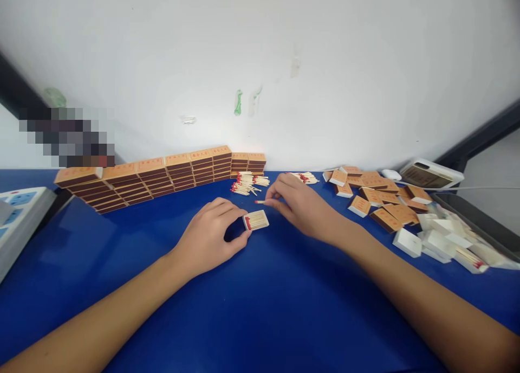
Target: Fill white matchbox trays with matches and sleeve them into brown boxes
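My left hand (213,235) grips the left end of a small white matchbox tray (263,214) between thumb and fingers. Several red-tipped matches (255,220) lie side by side in that tray. Just above and right of it, my right hand (298,202) pinches a single match (259,202), its red head pointing left. A loose pile of matches (244,183) lies on the blue table behind the tray. Another match pile (306,178) shows partly behind my right hand.
Stacked closed matchboxes (179,172) form a long row along the wall. To the right lie scattered matchbox covers (374,180), white trays (436,243), and a tray of matches (471,259). A white power bank-like device (433,172) with a cable stands behind them. A white-and-blue object (18,216) sits far left.
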Available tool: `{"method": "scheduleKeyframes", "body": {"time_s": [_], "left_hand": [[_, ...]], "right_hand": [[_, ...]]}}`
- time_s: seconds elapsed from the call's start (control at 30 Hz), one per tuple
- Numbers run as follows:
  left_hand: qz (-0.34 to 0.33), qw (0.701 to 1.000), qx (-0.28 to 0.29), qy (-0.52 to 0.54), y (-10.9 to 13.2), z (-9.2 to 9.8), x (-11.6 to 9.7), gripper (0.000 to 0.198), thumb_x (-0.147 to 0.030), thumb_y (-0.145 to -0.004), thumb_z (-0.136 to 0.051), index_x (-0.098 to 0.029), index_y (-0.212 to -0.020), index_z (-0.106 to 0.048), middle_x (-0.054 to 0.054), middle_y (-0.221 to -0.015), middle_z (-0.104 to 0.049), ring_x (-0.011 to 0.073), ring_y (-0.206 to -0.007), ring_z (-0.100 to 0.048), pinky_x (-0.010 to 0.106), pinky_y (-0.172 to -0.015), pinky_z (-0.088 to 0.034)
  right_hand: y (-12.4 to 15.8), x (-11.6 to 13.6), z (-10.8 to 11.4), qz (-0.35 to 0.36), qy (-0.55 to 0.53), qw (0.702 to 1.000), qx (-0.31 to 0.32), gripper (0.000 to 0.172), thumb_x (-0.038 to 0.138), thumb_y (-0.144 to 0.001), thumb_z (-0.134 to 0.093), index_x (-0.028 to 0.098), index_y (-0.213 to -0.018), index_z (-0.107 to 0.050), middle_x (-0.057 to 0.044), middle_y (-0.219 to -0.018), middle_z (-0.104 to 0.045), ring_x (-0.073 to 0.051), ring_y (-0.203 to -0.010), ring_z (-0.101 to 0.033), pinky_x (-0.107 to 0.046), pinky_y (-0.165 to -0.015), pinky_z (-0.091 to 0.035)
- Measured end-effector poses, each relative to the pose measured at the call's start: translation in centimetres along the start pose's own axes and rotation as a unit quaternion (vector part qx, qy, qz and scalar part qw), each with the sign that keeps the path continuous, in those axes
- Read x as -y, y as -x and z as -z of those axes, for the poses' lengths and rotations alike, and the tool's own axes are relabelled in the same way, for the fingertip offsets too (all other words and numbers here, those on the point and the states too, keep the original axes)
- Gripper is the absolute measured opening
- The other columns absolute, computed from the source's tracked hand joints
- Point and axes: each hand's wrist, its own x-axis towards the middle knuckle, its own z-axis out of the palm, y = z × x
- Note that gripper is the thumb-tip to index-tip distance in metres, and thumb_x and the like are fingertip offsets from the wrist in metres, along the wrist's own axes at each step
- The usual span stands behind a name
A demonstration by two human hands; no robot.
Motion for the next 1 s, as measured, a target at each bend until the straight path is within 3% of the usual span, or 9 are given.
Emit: {"method": "scheduleKeyframes", "body": {"time_s": [0.17,0.33,0.53,0.67,0.8,1.0], "left_hand": [[0.001,1.000,-0.002,0.002,0.0,0.0,0.0,0.021,-0.028,-0.095,-0.070,-0.021,-0.115,-0.073,0.008,-0.109,-0.077,0.0285,-0.107,-0.067,0.048,-0.094,-0.057],[-0.003,1.000,-0.003,0.007,-0.1,0.0,-0.1,0.021,-0.027,-0.095,-0.070,-0.020,-0.114,-0.073,0.009,-0.108,-0.077,0.0285,-0.106,-0.067,0.048,-0.093,-0.057],[-0.002,1.000,0.001,0.007,0.0,0.1,-0.2,0.022,-0.027,-0.095,-0.070,-0.019,-0.116,-0.074,0.009,-0.108,-0.076,0.0286,-0.106,-0.068,0.048,-0.094,-0.057],[-0.003,1.000,0.002,0.006,0.1,0.0,-0.1,0.023,-0.027,-0.095,-0.071,-0.019,-0.116,-0.073,0.009,-0.110,-0.077,0.0281,-0.108,-0.067,0.049,-0.096,-0.057],[-0.001,1.000,0.003,0.009,0.1,0.0,-0.1,0.023,-0.028,-0.095,-0.071,-0.020,-0.117,-0.073,0.009,-0.111,-0.077,0.0287,-0.109,-0.067,0.049,-0.096,-0.057],[-0.005,1.000,0.001,0.008,0.1,0.0,-0.1,0.024,-0.028,-0.095,-0.070,-0.020,-0.118,-0.073,0.009,-0.111,-0.077,0.0289,-0.110,-0.068,0.049,-0.096,-0.058]], "right_hand": [[0.4,2.9,0.2,0.046,0.043,0.996,0.056,0.015,0.020,-0.107,-0.055,0.021,-0.095,-0.064,-0.010,-0.101,-0.065,-0.025,-0.096,-0.058,-0.039,-0.083,-0.049],[0.3,3.0,-0.4,0.056,0.085,0.992,0.078,0.012,0.021,-0.105,-0.060,0.019,-0.094,-0.065,-0.010,-0.099,-0.066,-0.025,-0.093,-0.058,-0.038,-0.081,-0.050],[0.6,2.9,-0.5,0.039,0.033,0.995,0.091,0.008,0.019,-0.104,-0.061,0.020,-0.097,-0.065,-0.009,-0.102,-0.066,-0.024,-0.095,-0.061,-0.036,-0.081,-0.050],[0.2,1.0,-0.6,0.006,-0.020,0.999,0.037,0.010,0.023,-0.107,-0.056,0.021,-0.102,-0.065,-0.008,-0.103,-0.067,-0.024,-0.098,-0.061,-0.036,-0.084,-0.049],[-1.1,-2.4,-2.2,-0.054,0.017,0.997,-0.047,0.012,0.022,-0.104,-0.056,0.021,-0.108,-0.067,-0.010,-0.103,-0.066,-0.027,-0.099,-0.061,-0.039,-0.088,-0.048],[-2.0,-5.0,-4.1,-0.065,0.040,0.996,-0.049,0.021,0.025,-0.104,-0.055,0.020,-0.117,-0.071,-0.010,-0.101,-0.063,-0.027,-0.098,-0.060,-0.040,-0.089,-0.048]]}}
